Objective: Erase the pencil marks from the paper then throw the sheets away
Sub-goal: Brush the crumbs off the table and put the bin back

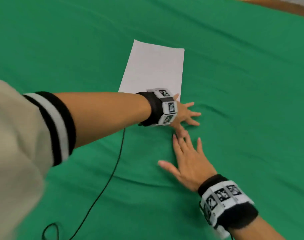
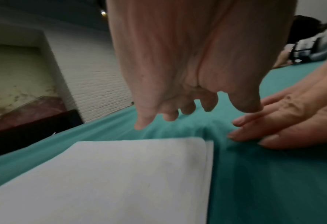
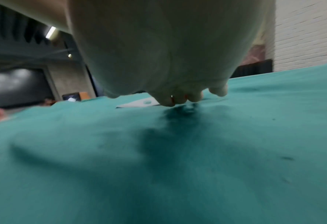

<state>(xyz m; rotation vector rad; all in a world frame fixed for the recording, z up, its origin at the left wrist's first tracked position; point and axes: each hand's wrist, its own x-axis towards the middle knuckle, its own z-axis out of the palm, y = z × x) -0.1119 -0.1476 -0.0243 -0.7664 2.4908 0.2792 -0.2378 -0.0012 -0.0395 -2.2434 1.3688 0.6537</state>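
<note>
Your paper [image 1: 153, 68] lies flat on the green-covered surface [image 1: 243, 80], and no pencil marks show on it from here, so the erasing looks finished, though faint marks could escape these views. Your left hand [image 1: 185, 115] and right hand [image 1: 187, 161] are both spread flat, fingers straight, holding nothing, just beside the sheet's near corner. Throwing it away remains.

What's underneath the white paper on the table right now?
The paper lies flat on the green cloth. In the left wrist view a second sheet's edge peeks out beneath it. Anything else under the sheets is covered.
</note>
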